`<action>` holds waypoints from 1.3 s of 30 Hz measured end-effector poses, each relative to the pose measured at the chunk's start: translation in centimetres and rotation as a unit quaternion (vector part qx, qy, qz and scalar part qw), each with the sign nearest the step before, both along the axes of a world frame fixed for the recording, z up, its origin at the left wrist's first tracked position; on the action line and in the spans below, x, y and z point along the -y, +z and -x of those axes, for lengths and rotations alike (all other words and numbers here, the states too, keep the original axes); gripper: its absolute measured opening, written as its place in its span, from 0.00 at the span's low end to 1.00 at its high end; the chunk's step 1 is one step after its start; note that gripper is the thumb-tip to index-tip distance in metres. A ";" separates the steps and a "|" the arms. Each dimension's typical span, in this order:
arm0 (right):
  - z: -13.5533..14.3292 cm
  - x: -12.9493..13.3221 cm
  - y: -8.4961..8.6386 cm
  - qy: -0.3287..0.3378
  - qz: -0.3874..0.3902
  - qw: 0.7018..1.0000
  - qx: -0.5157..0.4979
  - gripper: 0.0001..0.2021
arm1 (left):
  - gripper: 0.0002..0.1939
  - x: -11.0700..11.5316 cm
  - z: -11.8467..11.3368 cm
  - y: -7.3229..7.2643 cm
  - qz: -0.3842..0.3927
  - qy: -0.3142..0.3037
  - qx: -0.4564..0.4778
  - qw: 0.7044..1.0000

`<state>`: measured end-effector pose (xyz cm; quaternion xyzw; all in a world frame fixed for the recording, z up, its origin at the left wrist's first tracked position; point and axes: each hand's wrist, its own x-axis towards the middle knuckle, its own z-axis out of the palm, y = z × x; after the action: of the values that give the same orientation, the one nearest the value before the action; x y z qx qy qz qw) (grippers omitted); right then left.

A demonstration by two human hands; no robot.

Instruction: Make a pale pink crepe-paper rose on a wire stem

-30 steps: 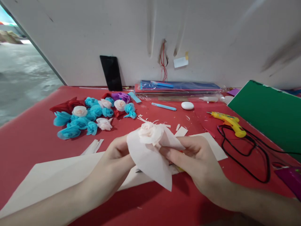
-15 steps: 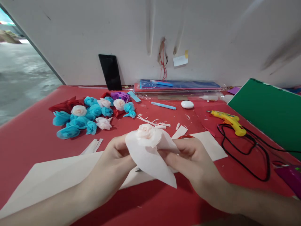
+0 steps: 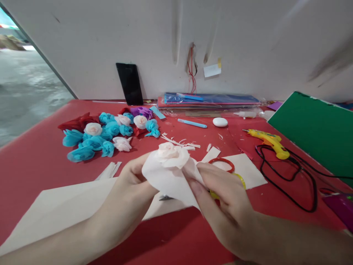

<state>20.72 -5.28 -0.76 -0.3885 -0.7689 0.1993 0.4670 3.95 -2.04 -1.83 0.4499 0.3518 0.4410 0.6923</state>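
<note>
Pale-pink paper rose point(image 3: 168, 152) was held by left hand point(image 3: 134, 189) and right hand point(image 3: 228, 200); its centre seemed wound, its outer petal point(image 3: 172, 184) loose, while finished-looking flowers point(image 3: 95, 142) were clustered leftward.

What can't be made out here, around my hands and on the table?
All in the head view:
- Flower base: hidden by its petals and your hands.
- Left hand fingertips: hidden behind the flower.
- Scissors: middle hidden by the flower and right hand.
- Green board: cut off by the right edge.
- Purple item: cut off by the right edge.
- Note on the wall: too small to tell if it bears writing.
</note>
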 end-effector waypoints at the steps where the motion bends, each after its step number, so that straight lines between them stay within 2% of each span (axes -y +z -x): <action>1: 0.0 0.0 0.0 0.011 -0.012 1.000 0.012 0.12 | 0.07 0.0 -0.1 0.2 0.000 0.005 0.000 1.000; 4: 0.0 -0.1 -0.1 0.024 -0.062 0.997 0.027 0.08 | 0.07 -0.1 -0.3 0.5 0.003 0.013 0.000 1.000; 8: 0.2 0.0 -0.8 -0.045 -0.128 0.990 0.046 0.08 | 0.07 -0.2 -0.5 0.3 0.008 0.019 0.007 1.000; 14: -0.2 0.0 -0.8 -0.077 -0.126 0.987 0.065 0.09 | 0.09 0.2 -0.3 0.0 0.007 0.038 -0.001 0.999; 23: -0.2 0.1 0.0 -0.063 -0.085 0.994 -0.039 0.11 | 0.07 0.5 -0.5 0.2 0.024 0.027 -0.009 0.999; 26: 0.0 0.0 -0.1 -0.045 -0.043 0.992 -0.109 0.10 | 0.09 0.5 -0.6 0.1 0.029 0.025 -0.006 0.999; 29: 0.2 -0.2 -0.4 -0.024 0.046 0.983 -0.175 0.07 | 0.10 0.4 -0.6 0.1 0.022 0.019 0.005 1.000; 34: 0.3 -0.6 -0.5 0.027 0.219 0.939 -0.263 0.05 | 0.08 0.1 -0.7 0.2 0.009 -0.022 0.031 0.999; 39: 0.3 -0.8 -0.5 0.071 0.288 0.901 -0.318 0.08 | 0.06 -0.2 -0.6 0.3 -0.006 -0.052 0.043 0.998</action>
<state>20.45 -4.53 -1.23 -0.3662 -0.5144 0.5578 0.5387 4.52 -1.86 -1.57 0.4525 0.2952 0.4251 0.7262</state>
